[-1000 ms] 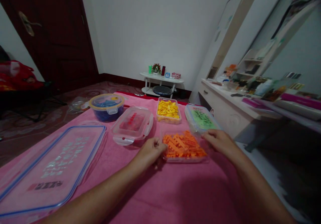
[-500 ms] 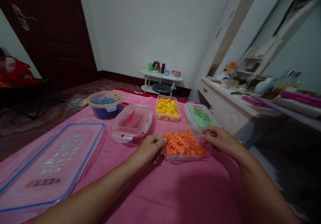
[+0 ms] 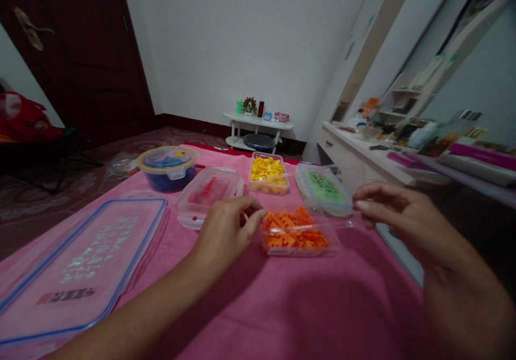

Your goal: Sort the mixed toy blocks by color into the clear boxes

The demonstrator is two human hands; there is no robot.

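Note:
A clear plastic lid [image 3: 343, 223] hangs tilted just above a clear container [image 3: 300, 251] that holds orange building blocks [image 3: 292, 239]. My left hand [image 3: 228, 223] pinches the lid's left edge between thumb and fingers. On the other side, my right hand [image 3: 389, 207] grips the lid's right edge, its fingertips closed. The lid is see-through, so its far edge is hard to make out; it seems to overlap the view of a box of yellow blocks [image 3: 266, 169] and a lidded box with green contents [image 3: 322, 185].
Left of my hands sits a lidded box [image 3: 213, 188] with red contents, and behind it a round blue-filled bowl [image 3: 167, 172] with a yellow-rimmed lid. A large blue-edged lidded box [image 3: 100, 247] lies at the left on the pink cloth [image 3: 258, 306]. A cluttered dresser [image 3: 363, 150] stands at the right.
The lid has come up off the container of orange blocks and now tilts above it. Both hands have risen with it, the right one also moving outward to the right.

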